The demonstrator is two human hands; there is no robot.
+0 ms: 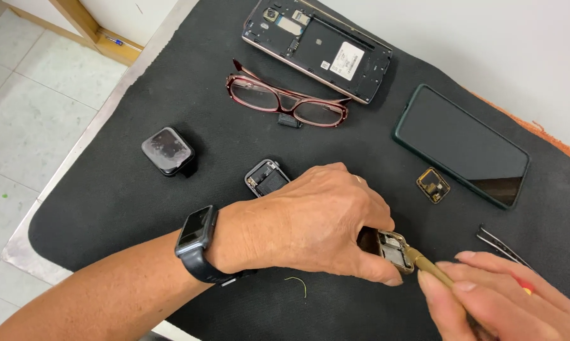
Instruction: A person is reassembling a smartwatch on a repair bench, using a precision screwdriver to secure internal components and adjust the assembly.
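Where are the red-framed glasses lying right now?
In the head view, the red-framed glasses lie on the black mat, upper middle, just below the opened phone back and above the left hand.

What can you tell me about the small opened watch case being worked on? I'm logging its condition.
The watch case is a small, rounded-rectangular metal shell, silvery-gold, open with grey inner parts exposed. It sits tilted just above the black mat, pinched at its left side by the left hand, which hides part of it. The brass tip of a tool, held in the right hand, touches its right edge. No screen or strap is on it.
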